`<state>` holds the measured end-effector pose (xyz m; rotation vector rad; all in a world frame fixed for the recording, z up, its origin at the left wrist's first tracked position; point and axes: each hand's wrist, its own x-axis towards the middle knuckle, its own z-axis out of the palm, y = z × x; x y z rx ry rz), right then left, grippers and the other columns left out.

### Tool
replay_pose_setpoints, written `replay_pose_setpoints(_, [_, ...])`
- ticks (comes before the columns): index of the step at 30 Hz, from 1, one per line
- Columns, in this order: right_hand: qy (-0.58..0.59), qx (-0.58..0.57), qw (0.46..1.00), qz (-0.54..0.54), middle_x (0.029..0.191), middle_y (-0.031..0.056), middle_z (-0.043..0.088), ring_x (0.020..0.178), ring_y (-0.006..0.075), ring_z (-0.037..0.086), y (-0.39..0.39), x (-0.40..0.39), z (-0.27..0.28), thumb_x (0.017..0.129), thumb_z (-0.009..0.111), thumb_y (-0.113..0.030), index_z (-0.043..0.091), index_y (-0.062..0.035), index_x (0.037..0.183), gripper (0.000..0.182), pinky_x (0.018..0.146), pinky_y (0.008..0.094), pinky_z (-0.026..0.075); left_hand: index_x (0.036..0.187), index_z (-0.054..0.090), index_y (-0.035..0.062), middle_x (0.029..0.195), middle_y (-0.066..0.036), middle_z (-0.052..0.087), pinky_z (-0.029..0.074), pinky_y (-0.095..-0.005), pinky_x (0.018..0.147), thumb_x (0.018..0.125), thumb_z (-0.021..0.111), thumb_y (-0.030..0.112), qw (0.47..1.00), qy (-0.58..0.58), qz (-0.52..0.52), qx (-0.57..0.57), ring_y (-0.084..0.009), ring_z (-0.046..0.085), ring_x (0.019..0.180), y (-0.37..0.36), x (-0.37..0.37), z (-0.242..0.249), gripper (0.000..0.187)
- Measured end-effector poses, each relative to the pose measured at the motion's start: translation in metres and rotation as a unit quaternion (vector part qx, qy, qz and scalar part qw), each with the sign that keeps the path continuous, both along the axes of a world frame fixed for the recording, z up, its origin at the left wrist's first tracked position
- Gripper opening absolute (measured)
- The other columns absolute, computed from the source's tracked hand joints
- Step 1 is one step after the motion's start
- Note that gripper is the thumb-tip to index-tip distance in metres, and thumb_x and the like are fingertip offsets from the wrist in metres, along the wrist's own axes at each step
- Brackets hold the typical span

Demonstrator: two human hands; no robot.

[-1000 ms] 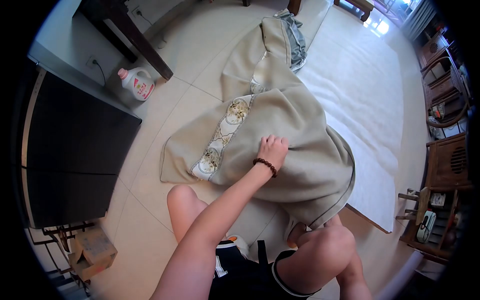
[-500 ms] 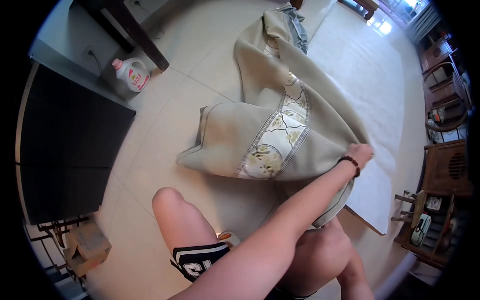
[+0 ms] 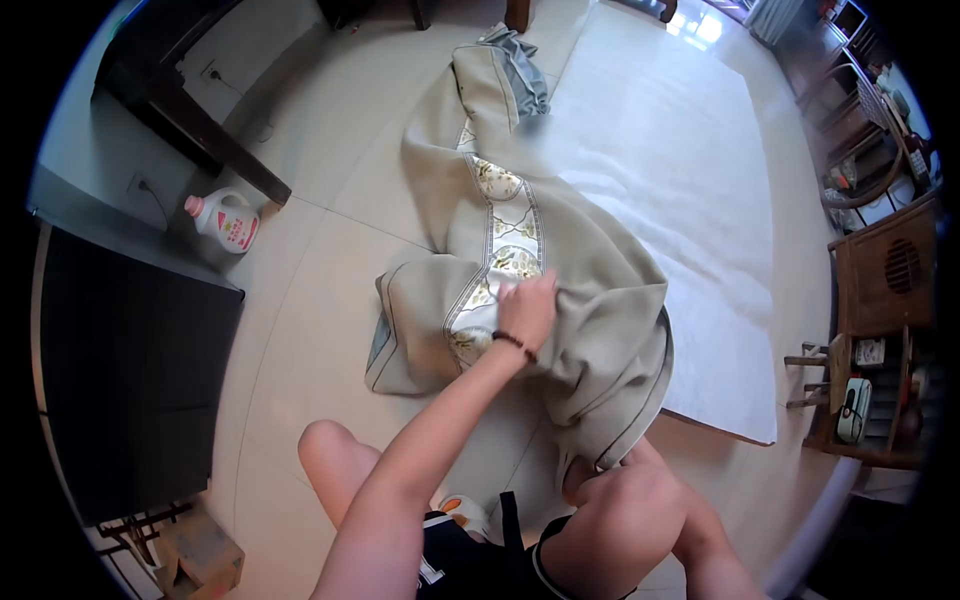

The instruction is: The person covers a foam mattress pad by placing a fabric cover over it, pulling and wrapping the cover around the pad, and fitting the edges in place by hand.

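Observation:
A large grey-beige fabric cover [image 3: 600, 240] with a pale flower-patterned band lies crumpled across the floor, and grey-blue lining shows at its far end. My left hand [image 3: 530, 308], with a dark bead bracelet at the wrist, is on the band near the cover's middle; its fingers look curled into the cloth. The near edge of the cover hangs in folds by my right knee. My right arm [image 3: 705, 535] reaches up behind that knee to this edge, and the fingers of my right hand are hidden there. Beside the cover, partly beneath it, lies a flat white pad [image 3: 690, 200].
A pink-capped white detergent jug [image 3: 228, 220] stands at left, near a dark table leg [image 3: 235, 155]. A black cabinet [image 3: 135, 370] and a cardboard box [image 3: 200, 550] are on the left side. Wooden furniture [image 3: 885, 275] and a small stool [image 3: 825, 372] line the right.
My left hand has let go of the cover's right edge and moved left onto the patterned band. That edge has sagged into folds. The view has shifted slightly.

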<state>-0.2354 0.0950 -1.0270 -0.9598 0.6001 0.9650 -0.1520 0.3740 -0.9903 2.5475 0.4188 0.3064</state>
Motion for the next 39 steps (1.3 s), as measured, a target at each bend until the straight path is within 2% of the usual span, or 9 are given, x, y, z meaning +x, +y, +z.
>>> replay_pose_setpoints(7, [-0.002,-0.006,1.000,0.008,0.103,0.0107,0.069,0.089,0.0204,0.064,0.005,-0.006,-0.001,0.095,0.058,-0.017,0.065,0.0008,0.115,0.028,0.082,0.0328,0.053,0.090,0.064,0.0043,0.086,-0.022,0.066,0.051,-0.0503,0.076,0.092,0.055,0.021,0.961,-0.211,-0.087,-0.157,-0.0412,0.065,0.085,-0.098,0.140,0.025,0.019])
replay_pose_setpoints(9, [-0.002,-0.005,1.000,0.006,0.103,0.0107,0.069,0.089,0.0204,0.064,0.007,-0.008,-0.001,0.094,0.059,-0.017,0.065,0.0008,0.115,0.028,0.082,0.0328,0.053,0.102,0.068,0.0087,0.096,-0.021,0.068,0.053,-0.0479,0.081,0.094,0.055,0.027,0.984,0.063,-0.144,-0.085,-0.0383,0.067,0.092,-0.084,0.137,-0.003,0.024])
replay_pose_setpoints(14, [-0.003,0.001,1.000,0.000,0.103,0.0107,0.069,0.089,0.0203,0.064,0.008,-0.012,0.002,0.094,0.059,-0.017,0.065,0.0008,0.114,0.028,0.082,0.0328,0.053,0.117,0.067,0.0070,0.120,-0.016,0.064,0.047,-0.0411,0.098,0.093,0.061,0.043,0.993,-0.006,-0.114,-0.039,-0.0328,0.059,0.114,0.064,0.003,-0.037,0.043])
replay_pose_setpoints(15, [0.000,-0.001,1.000,0.000,0.103,0.0107,0.069,0.089,0.0203,0.064,0.006,-0.013,0.001,0.094,0.059,-0.017,0.065,0.0008,0.114,0.028,0.082,0.0328,0.053,0.113,0.068,0.0043,0.119,-0.016,0.065,0.048,-0.0411,0.096,0.093,0.061,0.040,0.990,-0.043,-0.040,-0.127,-0.0337,0.060,0.111,0.089,-0.043,0.037,0.041])
replay_pose_setpoints(20, [-0.004,-0.004,1.000,0.000,0.103,0.0106,0.069,0.089,0.0203,0.064,0.008,-0.014,0.005,0.094,0.059,-0.017,0.065,0.0007,0.114,0.028,0.082,0.0327,0.053,0.116,0.065,0.0043,0.126,-0.020,0.060,0.048,-0.0422,0.096,0.086,0.069,0.043,0.964,0.125,0.214,-0.092,-0.0353,0.058,0.114,0.162,-0.160,-0.009,0.049])
replay_pose_setpoints(25, [-0.008,-0.013,1.000,0.002,0.103,0.0106,0.069,0.089,0.0203,0.064,0.007,-0.023,0.011,0.094,0.059,-0.017,0.065,0.0007,0.114,0.027,0.082,0.0327,0.053,0.123,0.063,0.0087,0.135,-0.022,0.051,0.041,-0.0472,0.105,0.079,0.075,0.046,0.991,-0.014,-0.099,0.086,-0.0385,0.051,0.125,0.060,-0.130,0.033,0.059])
replay_pose_setpoints(29, [-0.012,-0.020,1.000,-0.008,0.102,0.0106,0.069,0.089,0.0203,0.064,0.007,-0.036,0.012,0.094,0.060,-0.016,0.065,0.0007,0.114,0.027,0.082,0.0327,0.053,0.124,0.062,0.0048,0.133,-0.024,0.053,0.042,-0.0455,0.103,0.082,0.074,0.046,0.997,0.012,0.065,0.045,-0.0382,0.052,0.125,0.050,-0.126,-0.002,0.060])
replay_pose_setpoints(31, [-0.017,-0.019,1.000,-0.007,0.102,0.0106,0.069,0.089,0.0203,0.064,0.007,-0.043,0.017,0.094,0.060,-0.016,0.065,0.0007,0.114,0.027,0.082,0.0327,0.053,0.120,0.063,0.0021,0.127,-0.024,0.060,0.045,-0.0436,0.099,0.080,0.071,0.058,0.926,-0.042,0.292,-0.234,-0.0385,0.058,0.118,0.062,-0.127,-0.043,0.070])
replay_pose_setpoints(39, [-0.006,-0.037,0.999,-0.020,0.102,0.0105,0.070,0.089,0.0202,0.064,-0.004,-0.113,0.027,0.093,0.060,-0.016,0.066,0.0006,0.114,0.027,0.082,0.0327,0.053,0.102,0.070,-0.0076,0.098,-0.013,0.074,0.052,-0.0310,0.076,0.083,0.075,0.035,0.891,0.095,0.207,-0.393,-0.0170,0.068,0.086,0.105,-0.090,-0.022,0.047])
